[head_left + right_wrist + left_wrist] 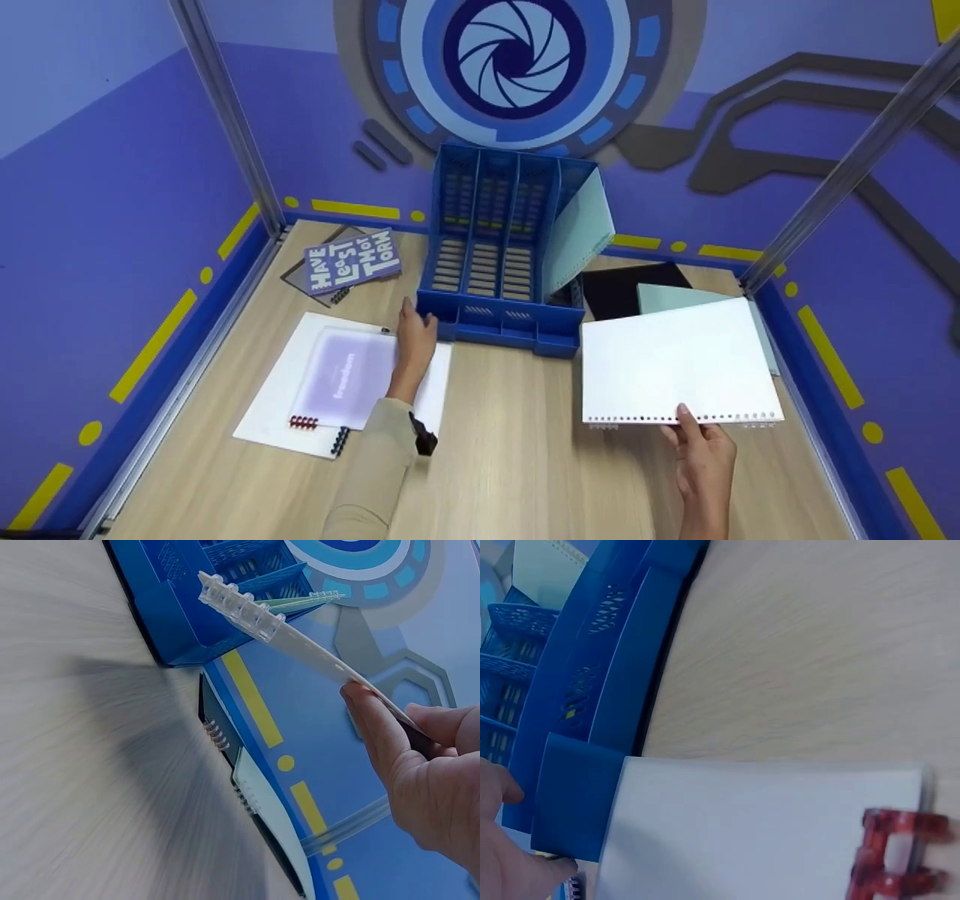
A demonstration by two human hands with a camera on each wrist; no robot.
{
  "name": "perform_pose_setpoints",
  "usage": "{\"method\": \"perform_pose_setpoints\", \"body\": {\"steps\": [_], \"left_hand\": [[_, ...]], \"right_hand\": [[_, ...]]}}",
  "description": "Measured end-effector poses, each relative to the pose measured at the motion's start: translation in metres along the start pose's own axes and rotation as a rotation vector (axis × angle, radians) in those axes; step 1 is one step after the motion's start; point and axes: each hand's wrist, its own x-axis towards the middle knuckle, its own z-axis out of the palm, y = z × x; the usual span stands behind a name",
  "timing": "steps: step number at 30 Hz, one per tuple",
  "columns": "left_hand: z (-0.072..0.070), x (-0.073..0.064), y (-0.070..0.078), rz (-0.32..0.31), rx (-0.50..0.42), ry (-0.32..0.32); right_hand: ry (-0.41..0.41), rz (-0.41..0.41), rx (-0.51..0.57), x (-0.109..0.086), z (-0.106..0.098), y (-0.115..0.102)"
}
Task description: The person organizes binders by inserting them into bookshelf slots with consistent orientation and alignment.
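Note:
My right hand (701,457) pinches a white spiral notebook (679,364) at its coil-bound edge, thumb on top and fingers beneath. The right wrist view shows this notebook edge-on, raised above the table, with its clear coil (240,606) toward the organizer. At the front left corner of a blue file organizer (510,326), my left hand (415,341) holds the side wall between thumb and fingers; the fingers' far side is partly hidden. A pale green notebook (581,232) leans in the organizer's rightmost slot.
Left of the organizer lie a purple lettered notebook (352,261) on a grey one, and a lilac "freedom" notebook (341,379) on a larger white notebook (270,420). At right, a black notebook (630,285) and another pale green notebook (682,298) lie partly under the raised one.

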Motion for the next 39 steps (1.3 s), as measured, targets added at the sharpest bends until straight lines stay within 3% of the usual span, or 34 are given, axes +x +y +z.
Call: {"method": "perform_pose_setpoints", "body": {"steps": [2, 6, 9, 16, 23, 34, 39], "left_hand": [[0.0, 0.002, -0.005, 0.002, 0.003, -0.011], [0.001, 0.01, -0.011, 0.049, 0.011, 0.067], [0.001, 0.014, -0.011, 0.051, 0.0, 0.1], [-0.006, 0.019, -0.009, 0.017, 0.021, 0.058], [-0.011, 0.022, -0.01, -0.011, 0.036, 0.031], [-0.013, 0.021, -0.009, -0.007, 0.039, 0.028], [-0.014, 0.021, -0.01, 0.004, 0.032, 0.035]], "right_hand": [[-0.006, -0.002, 0.005, 0.0, 0.0, -0.001], [-0.021, -0.001, 0.031, -0.001, 0.001, -0.003], [-0.016, 0.002, 0.028, -0.001, 0.002, -0.005], [-0.044, -0.006, 0.028, -0.004, 0.01, -0.003], [-0.126, -0.045, 0.051, -0.006, 0.032, 0.002], [-0.178, -0.228, -0.09, -0.002, 0.063, 0.001], [-0.176, -0.269, -0.111, 0.003, 0.072, 0.0]]}}
